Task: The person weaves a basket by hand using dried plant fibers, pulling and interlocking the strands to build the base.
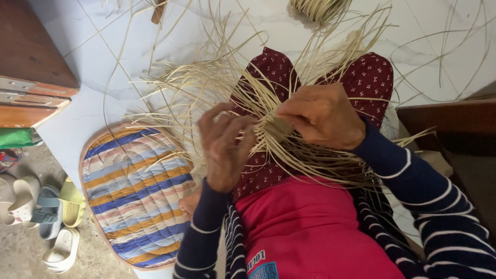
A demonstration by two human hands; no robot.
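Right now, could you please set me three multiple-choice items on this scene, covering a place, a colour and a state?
1. Where does the striped cushion lie?
A. On the person's left
B. On the person's right
C. On the lap

2. What colour is the shirt?
A. Green
B. Pink-red
C. White

3. What are both hands doing?
A. Resting empty
B. Holding sandals
C. Gripping pale straw strips

Answers: 1 A, it lies beside the left hand. 2 B, pink-red fabric shows below the lap. 3 C, the right hand and the left close their fingers on the strips.
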